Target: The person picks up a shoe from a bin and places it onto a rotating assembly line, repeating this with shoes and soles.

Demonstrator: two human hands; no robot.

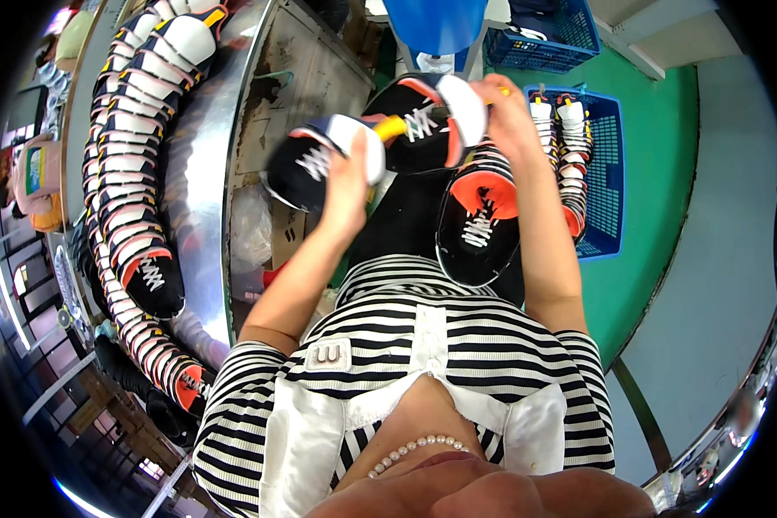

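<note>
My left hand (347,190) is closed on a black shoe upper (302,168) with white laces, a coral lining and a white tongue; its toe is slightly blurred. My right hand (509,121) grips a second shoe upper (419,129) of the same kind by the tongue end, near a yellow tab. The two uppers meet at a yellow pull tab between my hands. Below my right hand, a nested stack of shoe uppers (477,242) rests against my lap, its lowest one showing a black laced toe and coral lining.
On the left, long nested rows of shoe uppers (138,155) lie on a shiny metal table (203,164). A blue basket (609,173) with more nested uppers stands on the green floor at right. Farther off are another blue crate (544,56) and a blue container (432,26).
</note>
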